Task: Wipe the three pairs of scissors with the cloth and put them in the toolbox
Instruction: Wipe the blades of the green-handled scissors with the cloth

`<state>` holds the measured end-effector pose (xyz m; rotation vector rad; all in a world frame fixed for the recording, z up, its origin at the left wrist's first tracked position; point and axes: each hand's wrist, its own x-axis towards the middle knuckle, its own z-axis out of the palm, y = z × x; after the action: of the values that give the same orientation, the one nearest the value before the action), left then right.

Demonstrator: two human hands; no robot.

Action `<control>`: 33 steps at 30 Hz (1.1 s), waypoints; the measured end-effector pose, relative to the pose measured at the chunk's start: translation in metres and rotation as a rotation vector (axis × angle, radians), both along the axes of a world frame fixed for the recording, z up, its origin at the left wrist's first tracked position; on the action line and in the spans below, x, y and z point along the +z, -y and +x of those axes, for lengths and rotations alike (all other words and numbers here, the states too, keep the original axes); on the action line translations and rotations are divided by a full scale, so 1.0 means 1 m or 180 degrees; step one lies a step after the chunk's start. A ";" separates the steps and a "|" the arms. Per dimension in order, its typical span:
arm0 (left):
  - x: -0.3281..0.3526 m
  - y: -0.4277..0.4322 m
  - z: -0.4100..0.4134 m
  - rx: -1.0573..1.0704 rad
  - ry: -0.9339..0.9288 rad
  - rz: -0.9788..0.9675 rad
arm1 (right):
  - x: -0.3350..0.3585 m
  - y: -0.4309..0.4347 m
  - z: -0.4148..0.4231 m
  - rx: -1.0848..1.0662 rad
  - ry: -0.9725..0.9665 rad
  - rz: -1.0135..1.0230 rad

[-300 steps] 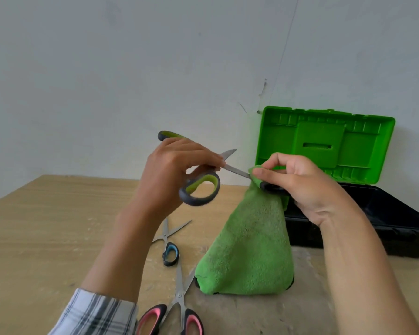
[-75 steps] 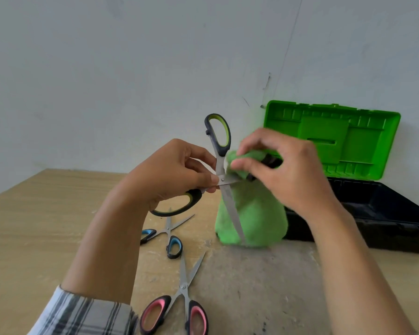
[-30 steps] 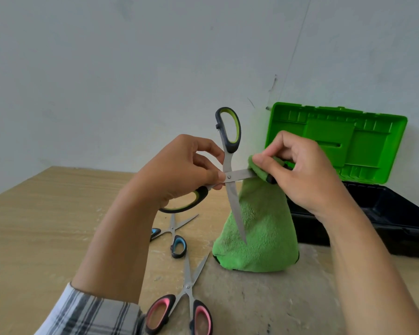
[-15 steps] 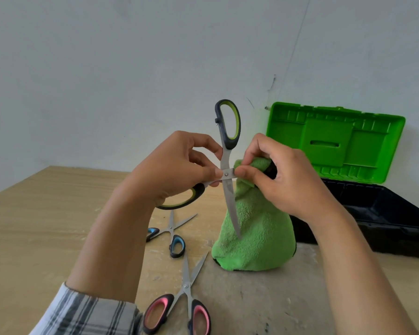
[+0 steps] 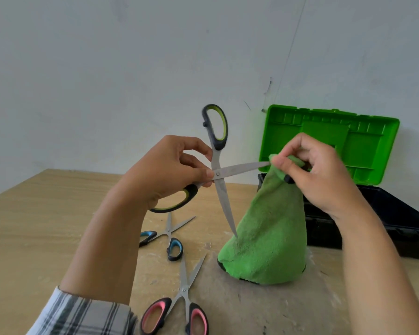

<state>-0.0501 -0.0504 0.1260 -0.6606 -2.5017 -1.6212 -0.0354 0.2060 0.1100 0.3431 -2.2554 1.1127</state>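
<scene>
First pair mid-wipe: your left hand (image 5: 169,170) grips the green scissors (image 5: 217,174), right hand (image 5: 317,172) pinches cloth (image 5: 266,238) round one blade tip; other blade probably next.

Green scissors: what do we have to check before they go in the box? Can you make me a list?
1. Left hand grips the green scissors near the pivot: ok.
2. Right hand pinches the cloth over one blade's tip: ok.
3. Blades shut for packing: not ok. They are spread wide, with one pointing down at the cloth.
4. Blades wiped clean: cannot tell.
5. Toolbox lid up: ok.
6. Blue scissors and pink scissors lying on the table, clear of both hands: ok.
</scene>
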 end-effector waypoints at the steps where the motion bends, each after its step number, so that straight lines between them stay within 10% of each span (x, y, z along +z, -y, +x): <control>1: 0.000 0.001 -0.001 0.0055 0.0022 0.0141 | 0.000 -0.003 -0.001 -0.0183 -0.0081 -0.0127; 7: 0.001 -0.004 -0.002 -0.0029 0.0450 0.1213 | 0.004 0.015 -0.002 -0.0089 0.0144 -0.0931; 33: -0.005 -0.023 -0.004 -0.0017 -0.0012 0.1410 | 0.000 0.067 0.006 -0.0067 -0.0254 -0.0260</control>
<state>-0.0545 -0.0273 0.1211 -0.6074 -2.0252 -2.0716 -0.0299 0.1393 0.1099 0.3242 -2.1326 1.1563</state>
